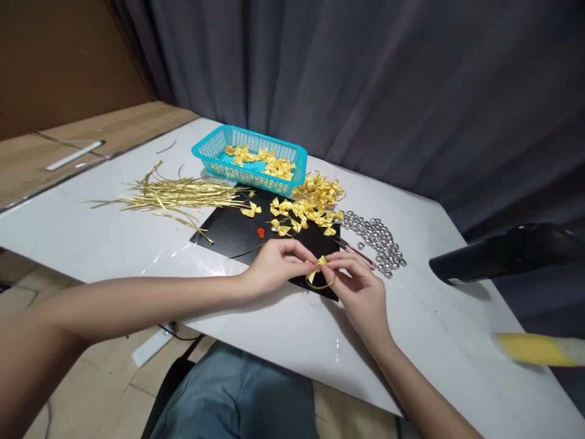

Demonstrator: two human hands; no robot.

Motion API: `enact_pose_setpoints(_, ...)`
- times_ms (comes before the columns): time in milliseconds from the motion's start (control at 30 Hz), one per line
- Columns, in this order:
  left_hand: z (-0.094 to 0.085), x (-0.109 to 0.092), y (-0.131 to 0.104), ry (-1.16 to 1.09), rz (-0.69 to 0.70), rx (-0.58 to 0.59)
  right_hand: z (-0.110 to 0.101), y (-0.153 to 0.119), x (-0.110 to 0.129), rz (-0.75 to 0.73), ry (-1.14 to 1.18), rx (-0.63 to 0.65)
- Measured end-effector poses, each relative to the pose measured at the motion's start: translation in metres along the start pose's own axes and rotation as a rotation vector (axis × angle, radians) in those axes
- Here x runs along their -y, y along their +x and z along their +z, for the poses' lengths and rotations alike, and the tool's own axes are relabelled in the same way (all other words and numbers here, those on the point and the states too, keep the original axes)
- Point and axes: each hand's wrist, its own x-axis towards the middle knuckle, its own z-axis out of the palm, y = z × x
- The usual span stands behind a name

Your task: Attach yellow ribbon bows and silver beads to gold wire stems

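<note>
Both hands meet over the near edge of a black mat (228, 228), pinching one small yellow ribbon bow (313, 275) between them. My left hand (278, 265) has thumb and forefinger closed on the bow's left side. Gripping its right side are the fingertips of my right hand (359, 286). A thin gold loop hangs below the bow. Beyond the hands, more yellow bows (306, 210) lie on the mat, with a single bow (251, 210) apart to their left. A small red piece (261, 232) rests near them. Scissors (351, 249) lie partly behind my right hand.
A turquoise basket (249, 178) holding yellow bows stands at the back. Gold cords (183, 194) spread to the left, and looped gold ties (322, 188) are heaped beside the basket. Silver beads (377, 241) lie right. A black cylinder (475, 259) and a yellow object (530, 349) are farther right.
</note>
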Motion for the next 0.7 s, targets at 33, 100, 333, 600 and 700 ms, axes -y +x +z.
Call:
enact_pose_setpoints(33,0.0000,0.0004,0.0000,-0.003,-0.002,0.006,0.0001,0.0005,-0.0007,0.015,0.020,0.003)
enact_pose_setpoints(100,0.0002,0.0006,-0.0001,-0.006,-0.003,0.016,0.0004,0.0011,-0.0017,0.046,0.040,0.004)
enact_pose_setpoints(333,0.0032,-0.0022,-0.0019,-0.022,-0.021,0.010,0.0016,0.0003,-0.0015,0.052,0.021,-0.029)
enact_pose_setpoints(600,0.0044,-0.0024,-0.0032,-0.002,-0.018,0.024,0.0039,-0.0005,-0.0019,0.035,0.044,-0.032)
enact_pose_setpoints(700,0.0049,-0.0035,-0.0038,-0.010,-0.021,0.028,0.0046,-0.0004,-0.0012,0.044,0.058,-0.047)
